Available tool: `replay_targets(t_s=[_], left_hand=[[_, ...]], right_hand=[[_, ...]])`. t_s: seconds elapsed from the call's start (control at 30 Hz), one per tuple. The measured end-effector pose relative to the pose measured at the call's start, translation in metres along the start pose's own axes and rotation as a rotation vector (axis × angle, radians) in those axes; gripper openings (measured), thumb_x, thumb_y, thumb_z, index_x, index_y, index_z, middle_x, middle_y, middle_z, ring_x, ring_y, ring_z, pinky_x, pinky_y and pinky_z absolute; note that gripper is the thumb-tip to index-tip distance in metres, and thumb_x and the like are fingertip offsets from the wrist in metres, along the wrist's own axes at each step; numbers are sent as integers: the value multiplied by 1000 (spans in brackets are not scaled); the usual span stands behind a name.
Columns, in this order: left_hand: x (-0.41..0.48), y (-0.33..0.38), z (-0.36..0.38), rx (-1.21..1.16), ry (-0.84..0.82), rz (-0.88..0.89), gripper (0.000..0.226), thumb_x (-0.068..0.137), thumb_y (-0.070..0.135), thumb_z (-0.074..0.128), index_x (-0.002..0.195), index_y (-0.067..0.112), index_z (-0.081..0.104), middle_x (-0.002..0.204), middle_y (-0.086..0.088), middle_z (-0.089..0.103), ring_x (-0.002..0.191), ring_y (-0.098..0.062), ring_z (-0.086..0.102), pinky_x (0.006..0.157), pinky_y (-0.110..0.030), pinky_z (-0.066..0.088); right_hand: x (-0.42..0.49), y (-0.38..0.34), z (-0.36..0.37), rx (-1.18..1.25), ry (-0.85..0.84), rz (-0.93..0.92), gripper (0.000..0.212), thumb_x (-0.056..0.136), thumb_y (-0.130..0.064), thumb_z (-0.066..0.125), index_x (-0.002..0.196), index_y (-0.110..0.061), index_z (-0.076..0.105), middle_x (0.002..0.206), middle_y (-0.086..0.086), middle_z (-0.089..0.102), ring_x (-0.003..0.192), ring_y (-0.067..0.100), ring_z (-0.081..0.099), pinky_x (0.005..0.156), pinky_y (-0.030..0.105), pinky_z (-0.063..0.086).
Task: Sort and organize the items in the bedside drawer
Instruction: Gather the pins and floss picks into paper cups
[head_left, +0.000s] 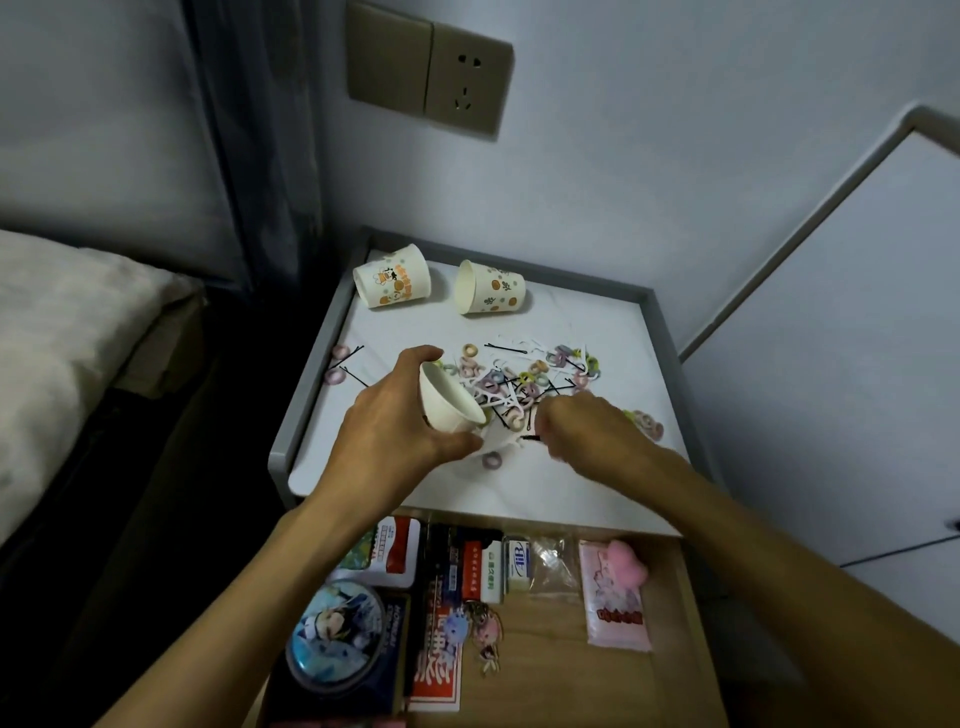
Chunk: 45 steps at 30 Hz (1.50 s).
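Our left grip (395, 418) holds a tipped white paper cup (448, 404) over the white tabletop (602, 322), our right grip (589, 428) pinches a thin black hairpin (532, 439) beside it, and the pin may slip past the cup's mouth if we rush.
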<state>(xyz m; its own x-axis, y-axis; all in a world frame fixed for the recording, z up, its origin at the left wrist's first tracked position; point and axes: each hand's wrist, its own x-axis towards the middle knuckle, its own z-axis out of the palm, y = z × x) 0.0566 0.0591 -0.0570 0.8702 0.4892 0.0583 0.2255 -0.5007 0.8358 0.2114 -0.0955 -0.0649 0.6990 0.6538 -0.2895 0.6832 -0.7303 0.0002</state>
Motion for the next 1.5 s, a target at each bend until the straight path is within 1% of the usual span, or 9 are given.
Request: replay_targets(t_s=[0.1, 0.2, 0.33, 0.6, 0.73, 0.93, 1.07, 1.33, 1.5], left_hand=[[7, 1, 1, -19, -14, -12, 87, 65, 34, 89, 138, 31, 41, 114, 3, 61, 99, -20, 60, 78, -36, 53], [12, -1, 1, -20, -34, -17, 87, 65, 34, 89, 138, 33, 41, 106, 9, 57, 96, -19, 60, 74, -35, 53], [14, -2, 3, -4, -75, -3, 89, 63, 36, 89, 137, 34, 40, 107, 11, 59, 95, -16, 58, 71, -26, 43], [17, -4, 13, -86, -99, 27, 91, 57, 30, 92, 133, 39, 42, 95, 31, 57, 89, 10, 56, 66, -9, 42], [20, -2, 16, -114, -71, 34, 93, 56, 26, 93, 133, 40, 42, 103, 30, 56, 92, 2, 58, 72, -8, 43], [21, 3, 27, -79, -85, 60, 100, 56, 38, 93, 140, 40, 37, 122, 15, 59, 105, -11, 58, 87, -32, 51], [22, -2, 27, -25, -84, 45, 102, 57, 42, 93, 140, 42, 34, 125, 15, 57, 109, -13, 55, 86, -32, 47], [26, -5, 24, -25, -84, 45, 101, 58, 35, 93, 141, 41, 35, 118, 19, 54, 103, -8, 51, 80, -26, 40], [24, -5, 20, -30, -82, 52, 100, 59, 38, 92, 140, 41, 35, 113, 22, 52, 101, -7, 50, 79, -25, 39]], right_hand=[[6, 16, -21, 98, -105, -56, 24, 91, -4, 58, 102, -18, 74, 83, 0, 72, 65, 6, 63, 71, 28, 55], [9, 29, -42, 73, -174, -69, 25, 90, -6, 62, 103, -22, 76, 85, 0, 74, 64, 8, 65, 72, 29, 57], [8, 20, -76, 264, 58, -159, 20, 92, -12, 64, 101, -25, 76, 78, -13, 70, 69, 1, 64, 60, 9, 43], [8, -33, -73, 404, 95, -490, 16, 87, -15, 71, 102, -13, 76, 94, -5, 73, 80, -1, 60, 74, 6, 43], [7, -18, -55, 691, 202, -271, 13, 85, -15, 74, 98, -13, 75, 86, -4, 72, 76, 2, 66, 70, 13, 50], [-5, -13, -18, 1037, 195, -106, 13, 91, -6, 64, 101, -3, 72, 84, 9, 73, 69, 11, 66, 62, 24, 53], [11, 33, -4, 732, 299, 34, 9, 89, -14, 70, 96, -13, 75, 81, -4, 73, 65, -1, 63, 68, 21, 51], [68, 93, 3, 358, 246, 186, 41, 83, -36, 75, 118, -20, 61, 112, 2, 56, 97, 20, 57, 83, 36, 50], [79, 88, 17, 473, 267, 201, 26, 83, -19, 77, 105, -13, 66, 102, 8, 64, 89, 22, 60, 79, 32, 49]])
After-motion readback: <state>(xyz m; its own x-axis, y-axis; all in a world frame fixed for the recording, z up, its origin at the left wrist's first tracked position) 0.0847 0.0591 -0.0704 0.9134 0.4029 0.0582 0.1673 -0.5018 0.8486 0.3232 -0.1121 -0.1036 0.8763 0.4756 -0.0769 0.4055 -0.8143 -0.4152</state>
